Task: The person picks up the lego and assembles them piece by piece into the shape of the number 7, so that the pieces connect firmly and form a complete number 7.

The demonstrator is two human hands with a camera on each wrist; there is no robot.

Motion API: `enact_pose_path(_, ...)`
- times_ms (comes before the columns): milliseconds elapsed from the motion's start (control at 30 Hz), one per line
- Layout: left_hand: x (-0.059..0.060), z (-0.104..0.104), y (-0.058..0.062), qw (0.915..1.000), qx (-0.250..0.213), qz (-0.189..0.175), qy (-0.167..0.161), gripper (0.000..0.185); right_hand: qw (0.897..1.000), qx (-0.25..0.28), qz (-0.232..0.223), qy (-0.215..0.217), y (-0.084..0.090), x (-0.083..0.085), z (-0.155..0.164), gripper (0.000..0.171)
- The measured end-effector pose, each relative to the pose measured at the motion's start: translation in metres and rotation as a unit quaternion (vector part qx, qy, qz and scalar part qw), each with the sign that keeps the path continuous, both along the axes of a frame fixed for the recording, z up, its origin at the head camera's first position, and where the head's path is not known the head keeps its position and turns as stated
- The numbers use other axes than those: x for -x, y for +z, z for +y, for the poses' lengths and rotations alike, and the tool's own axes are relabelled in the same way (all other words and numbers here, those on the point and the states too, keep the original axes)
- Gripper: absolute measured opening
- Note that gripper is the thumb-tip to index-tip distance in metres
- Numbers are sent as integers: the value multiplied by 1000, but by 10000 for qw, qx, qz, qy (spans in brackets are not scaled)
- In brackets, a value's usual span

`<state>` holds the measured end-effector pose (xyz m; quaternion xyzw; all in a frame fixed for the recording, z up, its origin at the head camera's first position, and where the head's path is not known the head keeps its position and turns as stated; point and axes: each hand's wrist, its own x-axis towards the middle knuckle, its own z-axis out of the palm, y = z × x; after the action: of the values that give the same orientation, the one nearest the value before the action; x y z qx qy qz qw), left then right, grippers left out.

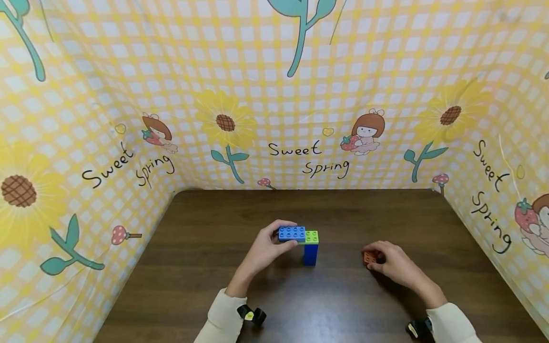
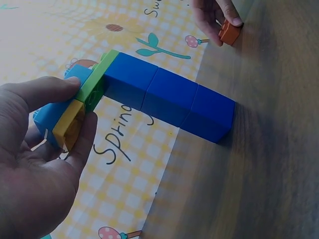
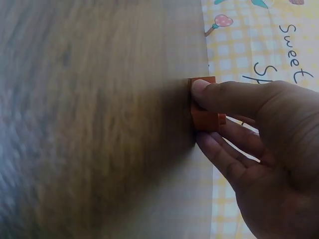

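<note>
A tower of stacked dark blue bricks stands upright on the table. A lime green brick lies across its top and juts out to the left. On that overhang sits a lighter blue eight-stud brick, with a yellow brick below at the outer end. My left hand grips this overhanging end between thumb and fingers. Over to the right, my right hand pinches a small orange brick low at the tabletop, thumb on one side and fingertips on the other.
The brown wooden table is enclosed at the back and sides by a yellow checked cloth printed with flowers and lettering. Dark wrist-worn devices sit at the left cuff and right cuff.
</note>
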<state>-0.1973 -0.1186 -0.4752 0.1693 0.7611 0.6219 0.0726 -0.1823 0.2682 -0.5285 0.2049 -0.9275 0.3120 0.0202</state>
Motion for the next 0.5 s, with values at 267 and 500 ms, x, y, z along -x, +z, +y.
enact_pose_path(267,0,2,-1,9995,-301,-78,-36,45,9992,198,-278,-205,1,-3,-2,34)
enact_pose_path(500,0,1,0,9997,-246,-50,45,43,9992,345,-109,-168,1,-1,-4,27)
